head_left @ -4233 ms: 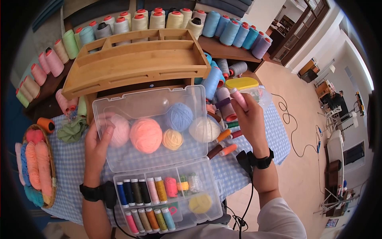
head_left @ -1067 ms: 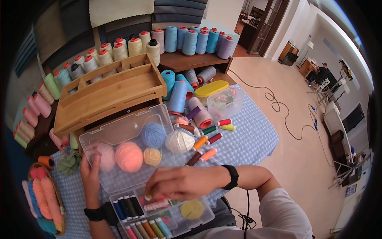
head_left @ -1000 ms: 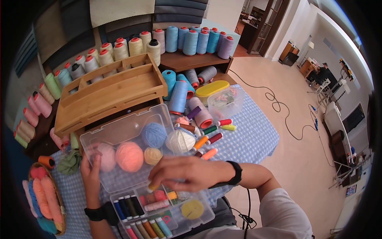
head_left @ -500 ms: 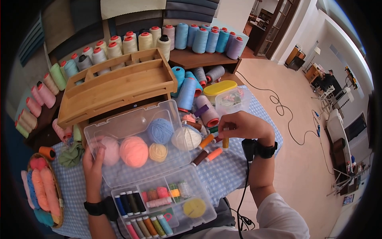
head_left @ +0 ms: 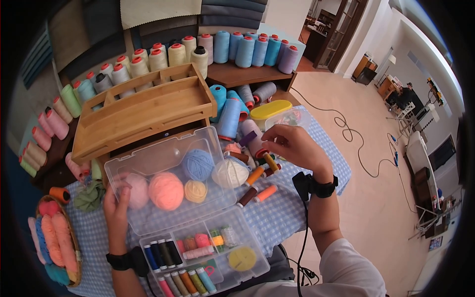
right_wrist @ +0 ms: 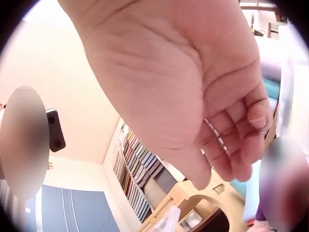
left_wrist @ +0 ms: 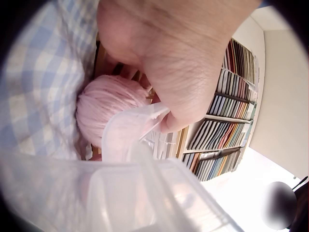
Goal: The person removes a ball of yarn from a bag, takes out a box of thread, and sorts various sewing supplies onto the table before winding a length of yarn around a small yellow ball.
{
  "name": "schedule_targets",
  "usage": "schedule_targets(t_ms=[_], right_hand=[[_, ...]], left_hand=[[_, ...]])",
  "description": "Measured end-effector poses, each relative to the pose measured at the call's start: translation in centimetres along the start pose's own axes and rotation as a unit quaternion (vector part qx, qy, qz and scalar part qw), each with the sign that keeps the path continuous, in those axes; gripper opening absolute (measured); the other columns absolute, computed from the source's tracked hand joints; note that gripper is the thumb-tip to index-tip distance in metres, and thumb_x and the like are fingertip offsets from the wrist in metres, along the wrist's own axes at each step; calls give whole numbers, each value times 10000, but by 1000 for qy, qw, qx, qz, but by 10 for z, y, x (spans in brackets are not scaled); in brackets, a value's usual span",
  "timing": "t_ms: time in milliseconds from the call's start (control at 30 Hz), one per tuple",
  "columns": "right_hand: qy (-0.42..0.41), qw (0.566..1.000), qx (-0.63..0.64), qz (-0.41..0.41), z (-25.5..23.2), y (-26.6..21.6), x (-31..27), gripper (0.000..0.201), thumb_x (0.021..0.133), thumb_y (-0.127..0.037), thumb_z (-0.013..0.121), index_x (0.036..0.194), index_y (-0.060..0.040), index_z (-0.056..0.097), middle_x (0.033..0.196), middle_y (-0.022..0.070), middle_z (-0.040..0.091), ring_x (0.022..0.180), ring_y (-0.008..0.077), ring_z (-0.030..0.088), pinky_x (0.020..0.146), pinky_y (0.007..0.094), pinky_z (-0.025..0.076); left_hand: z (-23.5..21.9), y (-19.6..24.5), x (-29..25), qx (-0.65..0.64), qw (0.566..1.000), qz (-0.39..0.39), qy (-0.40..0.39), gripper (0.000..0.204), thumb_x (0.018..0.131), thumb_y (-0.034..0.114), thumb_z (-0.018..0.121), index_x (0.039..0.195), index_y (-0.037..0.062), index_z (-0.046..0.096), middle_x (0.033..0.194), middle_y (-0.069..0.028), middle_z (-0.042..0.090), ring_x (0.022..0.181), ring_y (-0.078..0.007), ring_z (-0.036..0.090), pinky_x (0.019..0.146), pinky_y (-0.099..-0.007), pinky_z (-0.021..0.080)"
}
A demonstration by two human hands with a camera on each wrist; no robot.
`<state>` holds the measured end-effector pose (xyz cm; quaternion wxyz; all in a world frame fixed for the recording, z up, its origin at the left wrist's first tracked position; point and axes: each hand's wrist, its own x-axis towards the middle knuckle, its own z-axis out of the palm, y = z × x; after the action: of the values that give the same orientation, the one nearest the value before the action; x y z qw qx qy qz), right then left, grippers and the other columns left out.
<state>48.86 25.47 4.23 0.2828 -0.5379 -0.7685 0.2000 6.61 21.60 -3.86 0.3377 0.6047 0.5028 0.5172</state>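
My left hand (head_left: 117, 205) grips the left edge of the raised clear plastic lid (head_left: 148, 157), thumb in front. In the left wrist view, a pink yarn ball (left_wrist: 106, 104) sits behind that edge. Below the lid, the open compartment box (head_left: 263, 255) holds rows of thread spools (head_left: 163, 253), small yarn bundles and a yellow disc (head_left: 242, 258). My right hand (head_left: 297, 146) hovers over loose spools on the cloth, fingers loosely bent. Just under its fingertips lies a tilted mustard thread spool (head_left: 271, 162). No spool shows in that hand in the right wrist view (right_wrist: 174, 96).
Yarn balls, including a coral one (head_left: 166, 191), show through the lid. A wooden tray (head_left: 148, 109) stands behind. Big thread cones (head_left: 230, 119) and a yellow-lidded tub (head_left: 271, 109) are at the back right. A yarn basket (head_left: 75, 247) stands left on the checked cloth.
My right hand took a mustard spool from the box and carried it right to the loose spools; the spool now lies tilted below the fingers. My left hand keeps its grip on the lid.
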Motion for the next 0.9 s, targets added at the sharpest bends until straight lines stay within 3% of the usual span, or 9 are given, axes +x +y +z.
schedule_targets(t_ms=[100,200,300,333,467,533,700,767,900], right_hand=[[-58,993,92,-43,1,-18,-2,213,857,-189,686,986,-21,661,823,113,671,729,222,654,683,318,512],[-145,986,19,-80,-2,-68,-25,241,867,-187,677,1050,-33,642,864,112,657,775,244,657,697,327,521],[-235,934,-27,-267,18,-110,-56,312,850,-218,689,1094,-36,618,993,117,623,865,271,645,726,349,529],[-279,909,-30,-307,28,-124,-62,330,842,-229,692,1093,-28,615,1036,120,611,895,275,638,740,354,531],[-291,871,-54,-393,80,-144,-76,367,816,-200,663,1103,18,590,1111,138,575,972,261,610,791,341,519],[-223,859,-109,-448,103,-149,-76,359,823,-202,638,1106,15,589,1116,140,564,1003,260,587,818,337,504],[-282,845,-105,-442,121,-174,-92,455,838,-249,630,1205,10,553,1169,156,527,1014,271,540,882,377,464],[-285,853,-123,-419,126,-179,-99,484,836,-268,637,1218,15,543,1188,158,518,1026,278,530,886,382,463],[-286,867,-158,-376,128,-183,-110,624,810,-355,679,1272,23,500,1210,181,494,1024,308,530,883,398,469]], left_hand=[[1,-1,1,-16,1000,-7,10,157,935,167,570,996,24,587,1211,-58,570,993,-129,524,843,-244,425],[0,-7,1,-40,999,-9,8,149,929,137,588,1011,13,599,1191,-73,582,1051,-163,548,881,-275,442],[1,-6,2,-35,999,-10,11,142,920,110,593,1010,1,608,1139,-87,594,1070,-184,555,915,-300,438],[2,-10,3,-16,999,39,17,141,917,112,596,1003,3,615,1117,-88,597,1067,-191,555,921,-302,428],[2,-8,4,-9,998,65,9,193,907,151,620,1022,-4,613,1091,-83,598,1042,-184,561,897,-285,425],[3,-8,3,-8,997,67,22,208,904,161,627,1025,-7,612,1084,-75,598,1017,-173,562,879,-281,428],[2,-7,3,-17,997,68,31,225,899,177,636,1021,-11,612,1042,-55,594,932,-152,565,813,-274,437],[0,-5,3,-5,998,63,-7,250,926,175,600,1088,-16,599,1150,-71,587,1082,-168,541,942,-283,402],[-1,-6,4,14,997,70,-3,252,920,182,607,1077,-15,598,1098,-57,582,1039,-166,547,892,-270,407]])
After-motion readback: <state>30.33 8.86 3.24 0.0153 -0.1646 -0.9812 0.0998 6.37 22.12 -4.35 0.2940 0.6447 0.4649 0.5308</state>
